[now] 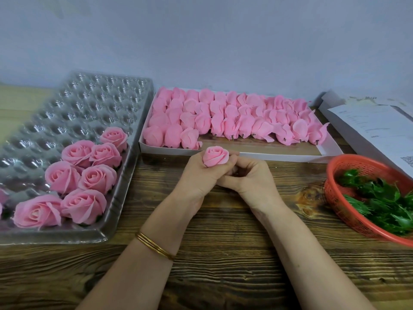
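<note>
- The left hand (199, 175) is gripping a pink rose (215, 155) upright between thumb and fingers.
- The right hand (251, 179) is curling its fingers round the rose's right side and base, touching the left hand.
- Left of the hands, a clear plastic tray (93, 95) is holding open roses (89, 175).
- Beyond them, a white box (257, 154) is holding pink buds (234, 117).
- To the right, a red basket (335, 198) is holding green leaves (380, 198).
- Behind it, printed papers (368, 121) are showing a QR code (407, 159); the writing is too small to read.
</note>
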`<state>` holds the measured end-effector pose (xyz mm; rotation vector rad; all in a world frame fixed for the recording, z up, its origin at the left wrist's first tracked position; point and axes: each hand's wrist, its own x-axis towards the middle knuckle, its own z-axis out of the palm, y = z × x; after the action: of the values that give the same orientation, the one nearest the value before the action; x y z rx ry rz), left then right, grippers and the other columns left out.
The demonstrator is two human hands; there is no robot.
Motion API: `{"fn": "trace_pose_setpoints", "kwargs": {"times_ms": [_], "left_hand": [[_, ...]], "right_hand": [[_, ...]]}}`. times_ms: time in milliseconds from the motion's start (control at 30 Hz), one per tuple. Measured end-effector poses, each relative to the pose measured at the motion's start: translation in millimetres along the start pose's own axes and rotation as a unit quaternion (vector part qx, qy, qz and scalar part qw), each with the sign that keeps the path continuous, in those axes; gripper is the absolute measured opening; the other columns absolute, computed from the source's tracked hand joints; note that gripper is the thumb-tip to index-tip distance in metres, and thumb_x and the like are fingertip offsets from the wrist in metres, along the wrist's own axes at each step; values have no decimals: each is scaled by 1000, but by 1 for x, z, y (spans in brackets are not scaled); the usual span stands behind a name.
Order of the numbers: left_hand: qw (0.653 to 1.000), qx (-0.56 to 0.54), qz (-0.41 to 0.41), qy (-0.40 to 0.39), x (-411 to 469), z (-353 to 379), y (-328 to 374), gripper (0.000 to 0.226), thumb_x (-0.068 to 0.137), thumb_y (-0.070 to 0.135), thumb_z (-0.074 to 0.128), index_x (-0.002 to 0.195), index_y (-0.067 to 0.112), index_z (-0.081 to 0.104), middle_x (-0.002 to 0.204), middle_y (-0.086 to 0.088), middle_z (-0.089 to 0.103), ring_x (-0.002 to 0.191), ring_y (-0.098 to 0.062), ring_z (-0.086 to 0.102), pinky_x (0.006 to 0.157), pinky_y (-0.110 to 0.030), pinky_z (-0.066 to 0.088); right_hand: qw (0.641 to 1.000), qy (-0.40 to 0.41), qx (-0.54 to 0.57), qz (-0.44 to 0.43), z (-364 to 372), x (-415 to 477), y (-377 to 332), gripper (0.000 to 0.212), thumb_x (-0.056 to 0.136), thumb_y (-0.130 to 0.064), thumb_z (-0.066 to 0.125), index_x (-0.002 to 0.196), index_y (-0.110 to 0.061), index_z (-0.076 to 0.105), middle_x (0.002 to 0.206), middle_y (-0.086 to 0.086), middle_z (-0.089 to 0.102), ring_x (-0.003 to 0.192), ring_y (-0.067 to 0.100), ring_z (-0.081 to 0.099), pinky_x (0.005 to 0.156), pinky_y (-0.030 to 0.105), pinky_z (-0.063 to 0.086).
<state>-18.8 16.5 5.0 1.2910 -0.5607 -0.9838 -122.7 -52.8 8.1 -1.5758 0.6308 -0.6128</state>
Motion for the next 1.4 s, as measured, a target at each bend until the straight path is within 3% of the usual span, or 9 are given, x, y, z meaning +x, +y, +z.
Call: {"fn": "trace_pose_setpoints", "kwargs": {"times_ms": [233,333,467,600,733,800,933,1100,1400], "left_hand": [[999,-20,24,9,3,-2,1,15,90,22,71,102,13,73,101,-7,76,99,-20,72,88,-38,58],[999,22,38,25,4,-4,1,11,91,24,70,95,14,71,81,0,73,72,-12,67,72,-29,56],[996,76,48,-8,1,-1,0,19,91,31,70,75,23,64,56,7,58,49,-4,50,46,-15,40],[989,88,74,-90,-2,2,-1,11,91,19,71,82,24,67,53,18,57,48,5,51,48,-5,37],[981,122,78,-126,-2,6,-6,22,87,2,70,79,22,67,53,16,61,49,7,55,50,-5,38],[976,148,83,-133,-3,7,-6,21,84,-1,71,81,20,69,60,14,66,57,6,60,56,-6,42],[974,153,84,-142,-3,8,-3,49,83,-12,63,59,31,63,47,22,54,45,8,52,47,-1,34],[977,147,78,-132,-4,9,-3,41,87,-10,61,68,26,52,45,22,52,44,8,51,46,-1,33],[982,142,63,-106,-3,7,-5,33,92,5,64,66,25,61,49,22,58,47,10,54,46,-3,36]], "right_hand": [[995,56,79,21,-8,2,-3,31,70,11,70,98,-1,72,85,17,73,87,35,69,88,42,57],[991,103,85,-4,-12,3,-5,31,66,-12,66,96,-8,69,69,-9,65,72,8,62,76,26,50],[988,108,100,-50,-13,4,-7,22,71,-18,72,93,-14,70,74,-10,65,76,8,59,76,23,48],[988,35,144,-49,-9,5,-7,16,74,-18,75,89,-16,75,82,0,72,85,15,66,81,31,53],[984,4,173,-31,-5,6,-9,24,61,-33,82,79,-18,79,85,4,74,85,16,66,86,34,53],[986,-8,162,-34,-3,7,-8,18,65,-30,82,79,-19,80,89,4,75,89,15,68,87,32,54],[990,-35,131,-41,0,6,-3,11,73,-16,76,82,-19,81,96,7,77,95,16,69,88,28,53],[989,-52,132,-29,-1,6,0,16,71,-15,78,86,-19,81,93,7,76,92,14,69,84,22,53],[992,-86,93,-5,-1,5,-1,22,76,-20,78,97,-23,77,102,1,76,101,11,69,87,19,52]]}}
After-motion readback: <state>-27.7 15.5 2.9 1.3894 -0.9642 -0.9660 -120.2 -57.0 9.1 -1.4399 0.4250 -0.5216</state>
